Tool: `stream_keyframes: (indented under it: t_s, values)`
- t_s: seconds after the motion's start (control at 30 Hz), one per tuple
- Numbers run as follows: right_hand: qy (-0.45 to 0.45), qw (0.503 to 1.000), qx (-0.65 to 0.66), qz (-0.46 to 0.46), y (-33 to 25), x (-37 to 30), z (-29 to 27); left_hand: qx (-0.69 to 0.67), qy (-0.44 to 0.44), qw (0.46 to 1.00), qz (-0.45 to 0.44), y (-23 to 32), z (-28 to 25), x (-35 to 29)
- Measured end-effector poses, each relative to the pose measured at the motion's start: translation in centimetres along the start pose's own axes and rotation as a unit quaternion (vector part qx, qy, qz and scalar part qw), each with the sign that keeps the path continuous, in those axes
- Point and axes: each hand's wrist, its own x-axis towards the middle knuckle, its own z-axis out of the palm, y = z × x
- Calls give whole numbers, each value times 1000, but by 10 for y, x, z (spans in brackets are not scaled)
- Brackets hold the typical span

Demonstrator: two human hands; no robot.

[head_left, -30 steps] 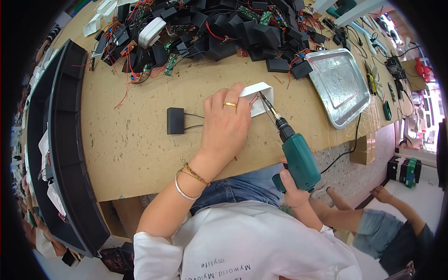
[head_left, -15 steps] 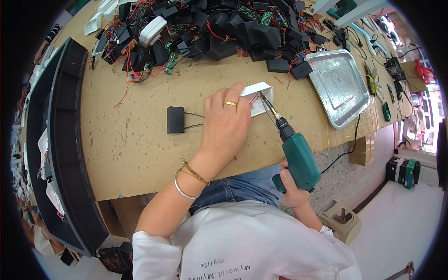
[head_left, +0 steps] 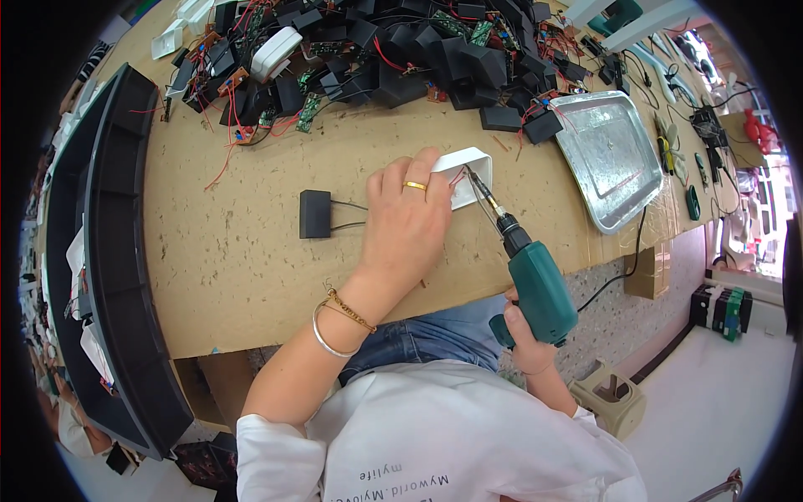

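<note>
My left hand (head_left: 406, 209) is closed over a white plastic housing (head_left: 465, 159), pressing it down on the cardboard-covered tabletop. Thin red wires (head_left: 457, 177) show inside the housing's open side. My right hand (head_left: 529, 336) is wrapped round the handle of a green soldering gun (head_left: 542, 289), whose metal tip points up and left into the housing near those wires. Left of my left hand lies a black rectangular block (head_left: 315, 214); two dark leads run from it under the hand, where their ends are hidden.
A heap of black blocks (head_left: 401, 84), circuit boards and red wires spans the far side. On the right lies a shallow metal tray (head_left: 609, 163), with pliers (head_left: 666, 151) beyond it. A long black bin (head_left: 125, 276) stands left. The gun's black cord (head_left: 615, 278) hangs past the table edge.
Hardly anything differs. The soldering gun and the housing appear shifted very slightly to the right; both hands keep their hold.
</note>
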Motion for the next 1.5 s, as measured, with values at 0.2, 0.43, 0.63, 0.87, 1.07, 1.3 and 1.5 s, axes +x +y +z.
stream_keyframes:
  t_s: [0.2, 0.43, 0.63, 0.87, 1.07, 1.3, 1.5]
  values:
    - [-9, 1000, 15, 15, 1, -1, -1, 3, -3, 1000, -1, 0, 0, 0]
    - [22, 998, 43, 42, 2, -3, 3, 8, -3, 1000, -1, -1, 0, -1]
    - [14, 998, 45, 33, 6, -2, 3, 9, -7, 1000, -4, -1, 0, -2]
    - [-28, 995, 56, 77, -2, -7, -2, -5, -3, 1000, -20, 0, 1, -1]
    - [-34, 994, 93, 46, 4, -8, -5, -9, 2, 1000, -17, 0, 1, -2]
    - [8, 997, 40, 60, 5, -6, -1, -4, -3, 1000, -5, 0, 0, 0]
    - [19, 999, 19, 32, 2, 0, 2, -1, -1, 1000, -3, -1, 1, -1]
